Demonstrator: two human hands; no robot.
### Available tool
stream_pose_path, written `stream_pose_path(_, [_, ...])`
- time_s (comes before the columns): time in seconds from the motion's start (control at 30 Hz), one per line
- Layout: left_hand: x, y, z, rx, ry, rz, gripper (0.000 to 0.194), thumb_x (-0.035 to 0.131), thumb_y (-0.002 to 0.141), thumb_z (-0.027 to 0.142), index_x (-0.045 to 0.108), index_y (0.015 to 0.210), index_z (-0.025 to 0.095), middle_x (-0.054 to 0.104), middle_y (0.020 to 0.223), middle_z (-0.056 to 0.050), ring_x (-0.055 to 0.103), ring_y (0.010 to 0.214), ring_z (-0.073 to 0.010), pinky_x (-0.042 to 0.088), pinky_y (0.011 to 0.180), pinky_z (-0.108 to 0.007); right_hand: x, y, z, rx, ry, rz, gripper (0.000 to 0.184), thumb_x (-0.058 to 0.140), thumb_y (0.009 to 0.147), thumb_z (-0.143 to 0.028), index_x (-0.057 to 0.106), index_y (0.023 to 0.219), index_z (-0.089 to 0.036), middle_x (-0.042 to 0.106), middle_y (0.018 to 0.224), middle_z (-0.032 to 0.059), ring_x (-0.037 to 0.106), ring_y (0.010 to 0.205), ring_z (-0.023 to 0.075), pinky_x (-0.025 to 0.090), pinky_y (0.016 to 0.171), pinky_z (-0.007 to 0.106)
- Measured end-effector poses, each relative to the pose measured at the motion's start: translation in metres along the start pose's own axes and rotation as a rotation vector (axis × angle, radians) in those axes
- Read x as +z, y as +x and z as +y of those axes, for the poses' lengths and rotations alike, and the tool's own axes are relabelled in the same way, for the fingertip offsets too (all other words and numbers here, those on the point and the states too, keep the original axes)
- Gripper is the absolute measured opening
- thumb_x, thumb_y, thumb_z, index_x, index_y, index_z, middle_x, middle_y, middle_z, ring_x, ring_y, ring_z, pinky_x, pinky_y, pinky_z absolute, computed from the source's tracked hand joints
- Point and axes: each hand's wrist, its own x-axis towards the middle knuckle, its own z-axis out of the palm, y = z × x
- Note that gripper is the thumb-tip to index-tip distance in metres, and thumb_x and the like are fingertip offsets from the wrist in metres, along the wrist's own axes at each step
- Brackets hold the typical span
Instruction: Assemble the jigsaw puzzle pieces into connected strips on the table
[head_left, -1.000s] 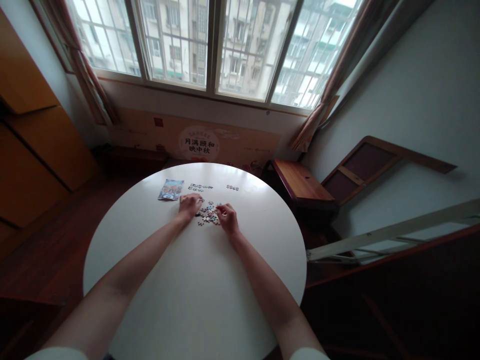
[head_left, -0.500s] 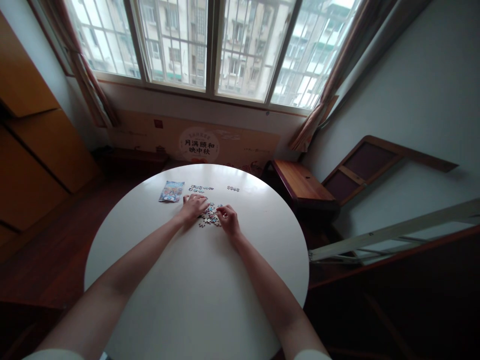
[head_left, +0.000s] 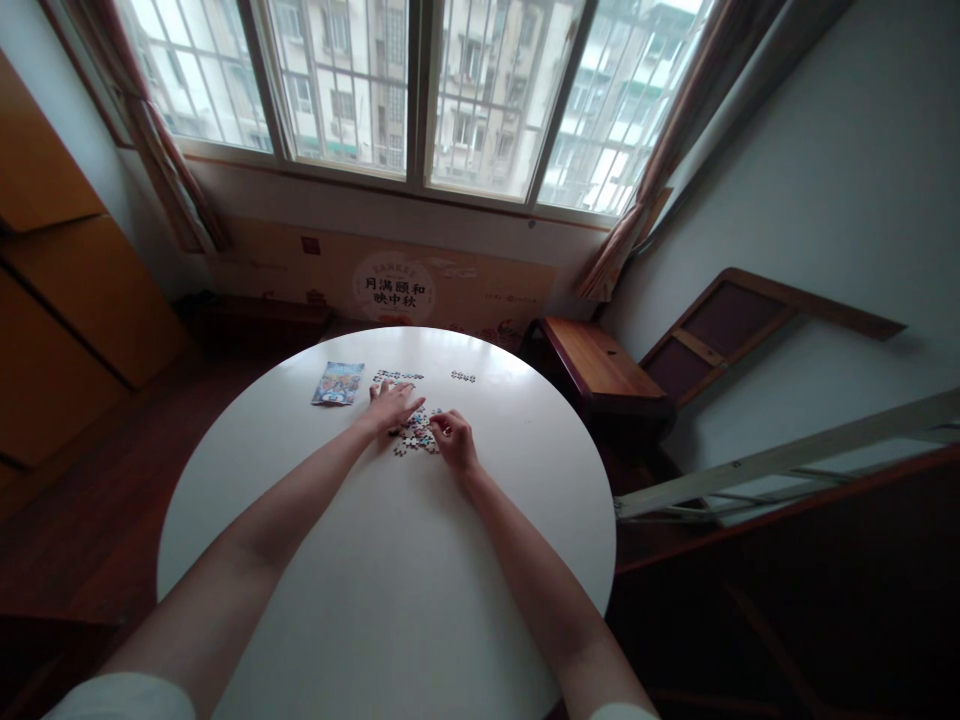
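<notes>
A loose pile of small jigsaw puzzle pieces (head_left: 416,438) lies on the white round table (head_left: 360,560). My left hand (head_left: 391,406) reaches over the pile's left side with its fingers spread. At the pile's right edge is my right hand (head_left: 454,437), its fingers curled together in a pinch; whatever they hold is too small to make out. Behind my left hand stretches a row of puzzle pieces (head_left: 409,377), partly covered by the fingers. Another short row of pieces (head_left: 463,377) sits farther right.
A colourful picture packet (head_left: 338,384) lies flat at the table's far left. Beyond the right side of the table stands a wooden bench-like piece of furniture (head_left: 604,360). A window (head_left: 480,110) with bars fills the far wall, above a printed banner (head_left: 300,275).
My left hand has shifted slightly and its fingers have spread out over the pieces. My right hand stays pinched at the pile's right edge. The whole view has drifted a little.
</notes>
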Motion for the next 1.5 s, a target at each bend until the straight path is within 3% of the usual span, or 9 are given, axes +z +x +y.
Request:
stream_pose_path(0.37, [0.005,0.004,-0.002,0.009,-0.032,0.016,0.061,0.035,0.088,0.061,0.044,0.137,0.025,0.036,0.147,-0.011,0.019,0.135,-0.0393,0.016,0.103,-0.059,0.002,-0.001,0.001,-0.021,0.01,0.005,0.014,0.056,0.08,-0.016,0.069,0.083,-0.017,0.06,0.076,0.0012,0.055,0.065,0.0111,0.046,0.066,0.023])
stream_pose_path(0.53, [0.001,0.0,0.003,-0.001,-0.058,0.113,0.058,0.039,0.087,0.059,0.047,0.134,0.025,0.042,0.143,-0.009,0.027,0.132,-0.0366,0.022,0.102,-0.054,0.001,0.0,0.001,-0.023,0.007,0.01,0.013,0.056,0.08,-0.016,0.069,0.082,-0.018,0.06,0.076,0.0011,0.055,0.066,0.0114,0.046,0.066,0.023])
stream_pose_path(0.73, [0.0,-0.024,-0.002,0.031,-0.115,0.289,0.044,0.047,0.087,0.049,0.056,0.124,0.026,0.053,0.133,-0.007,0.036,0.125,-0.0312,0.029,0.097,-0.045,0.003,0.0,0.002,-0.012,0.001,0.008,0.014,0.055,0.079,-0.015,0.068,0.082,-0.018,0.061,0.078,0.0016,0.056,0.066,0.0119,0.047,0.067,0.024])
stream_pose_path(0.93, [0.009,-0.056,-0.013,0.017,-0.161,0.261,0.042,0.058,0.081,0.046,0.06,0.118,0.026,0.058,0.126,-0.007,0.047,0.113,-0.0294,0.035,0.09,-0.041,0.002,0.0,0.0,-0.006,-0.015,0.001,0.013,0.056,0.08,-0.017,0.068,0.083,-0.018,0.061,0.078,0.0021,0.057,0.067,0.0122,0.048,0.068,0.024])
stream_pose_path(1.1, [0.014,-0.071,-0.011,0.045,-0.198,0.275,0.032,0.056,0.084,0.038,0.064,0.112,0.025,0.061,0.119,-0.005,0.05,0.109,-0.0265,0.036,0.09,-0.039,0.002,0.0,0.0,-0.011,-0.014,-0.006,0.014,0.055,0.08,-0.018,0.068,0.082,-0.018,0.06,0.078,0.0019,0.057,0.068,0.0122,0.048,0.068,0.024])
stream_pose_path(1.3, [0.009,-0.084,-0.003,0.091,-0.211,0.372,0.025,0.056,0.084,0.033,0.068,0.105,0.025,0.062,0.115,-0.006,0.048,0.109,-0.0246,0.036,0.09,-0.037,0.001,0.0,-0.001,-0.007,-0.033,-0.025,0.015,0.054,0.081,-0.019,0.068,0.082,-0.018,0.06,0.078,0.002,0.057,0.069,0.0124,0.048,0.069,0.024])
stream_pose_path(1.5, [0.003,-0.091,-0.002,0.156,-0.203,0.366,0.022,0.053,0.086,0.027,0.069,0.101,0.025,0.063,0.111,-0.005,0.048,0.109,-0.0239,0.034,0.092,-0.038,0.0,0.0,-0.006,-0.018,-0.028,-0.035,0.016,0.053,0.08,-0.017,0.068,0.083,-0.017,0.06,0.078,0.0026,0.057,0.069,0.0127,0.048,0.069,0.025])
